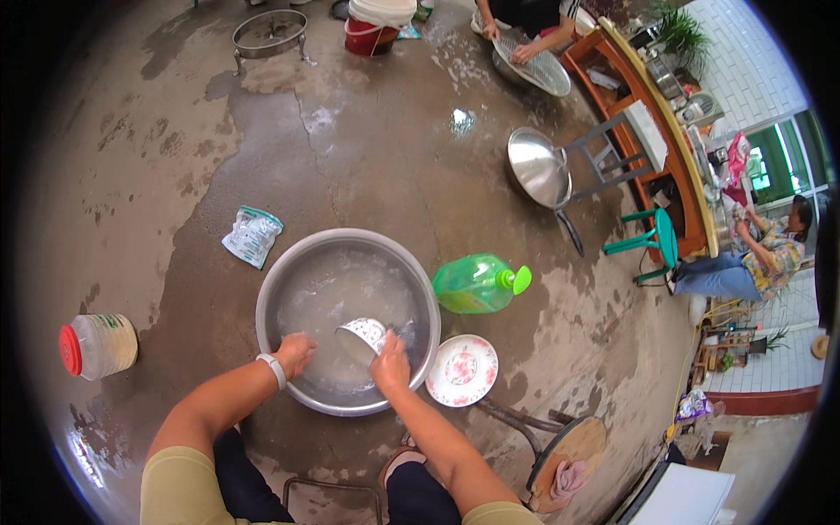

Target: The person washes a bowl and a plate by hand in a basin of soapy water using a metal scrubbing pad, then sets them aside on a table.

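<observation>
A wide grey metal basin (266, 289) of cloudy water stands on the wet floor before me. My right hand (392, 367) grips the rim of a patterned white bowl (365, 331), which is tilted and partly under the water. Over the basin's left side, my left hand (296, 354) is apart from the bowl, its fingers loosely curled and holding nothing that I can see. Against the basin's right side are a green pump bottle (474, 283) and, nearer me, a white plate (461, 371) with red flowers.
A crumpled packet (253, 236) and a red-lidded jar (98, 346) are on the left. On the right stand a round stool (577, 453) with a pink cloth, a lidded wok (541, 167) and a green stool (656, 237). Two other people (764, 262) work farther off, one with a strainer (548, 69).
</observation>
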`<state>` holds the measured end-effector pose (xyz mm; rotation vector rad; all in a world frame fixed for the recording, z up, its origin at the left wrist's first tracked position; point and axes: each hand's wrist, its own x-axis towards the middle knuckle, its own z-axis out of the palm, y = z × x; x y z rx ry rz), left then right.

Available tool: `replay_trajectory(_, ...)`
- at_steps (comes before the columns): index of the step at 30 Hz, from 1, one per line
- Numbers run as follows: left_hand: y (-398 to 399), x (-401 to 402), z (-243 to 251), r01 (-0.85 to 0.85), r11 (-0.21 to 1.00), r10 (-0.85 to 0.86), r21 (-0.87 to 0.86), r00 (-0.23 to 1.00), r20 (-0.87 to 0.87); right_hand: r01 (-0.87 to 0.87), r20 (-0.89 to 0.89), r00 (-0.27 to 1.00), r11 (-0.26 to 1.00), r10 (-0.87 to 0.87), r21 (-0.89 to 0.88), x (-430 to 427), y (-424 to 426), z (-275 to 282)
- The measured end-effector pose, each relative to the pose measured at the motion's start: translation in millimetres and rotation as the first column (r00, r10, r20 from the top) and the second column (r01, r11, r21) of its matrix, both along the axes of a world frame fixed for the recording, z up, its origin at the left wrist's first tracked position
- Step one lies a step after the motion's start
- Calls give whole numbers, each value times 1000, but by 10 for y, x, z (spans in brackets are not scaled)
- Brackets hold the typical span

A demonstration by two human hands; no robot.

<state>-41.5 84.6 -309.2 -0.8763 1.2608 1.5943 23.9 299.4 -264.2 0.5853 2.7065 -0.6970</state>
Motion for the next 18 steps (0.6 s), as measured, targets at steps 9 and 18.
replay_trajectory(9,318,67,163,-116,991,132,67,934,-333,559,391,825,485,-408,-673,0,-310,-168)
replay_trajectory(18,597,471,642,36,980,-106,-194,926,-363,576,560,732,-85,-388,-813,-81,-318,97)
